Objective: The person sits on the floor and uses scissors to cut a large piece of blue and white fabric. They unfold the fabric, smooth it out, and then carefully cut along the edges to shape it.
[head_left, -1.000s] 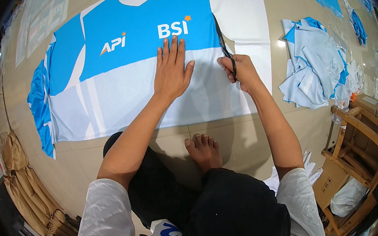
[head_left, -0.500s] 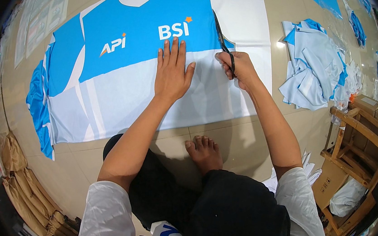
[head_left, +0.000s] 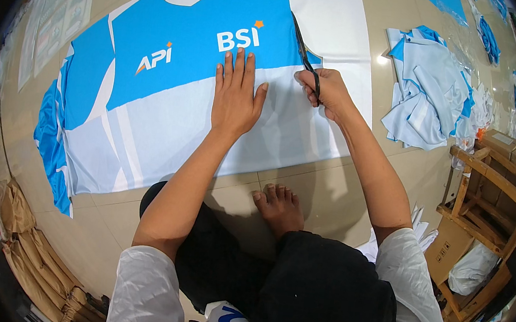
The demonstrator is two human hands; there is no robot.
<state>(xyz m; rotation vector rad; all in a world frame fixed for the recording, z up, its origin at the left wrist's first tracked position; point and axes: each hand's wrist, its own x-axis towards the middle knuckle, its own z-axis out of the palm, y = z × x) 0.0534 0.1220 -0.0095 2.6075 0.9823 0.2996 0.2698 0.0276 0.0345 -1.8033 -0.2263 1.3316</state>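
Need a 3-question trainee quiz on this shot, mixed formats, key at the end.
1. Multiple choice. What does the right hand hold?
A) a ruler
B) scissors
C) a marker

2. True or false. The left hand is raised well clear of the cloth.

3. Fill in. The loose pile lies on the floor to the ____ of the cloth, as the picture shows it.

Key:
1. B
2. False; it lies palm down on the cloth, fingers reaching onto the blue part.
3. right
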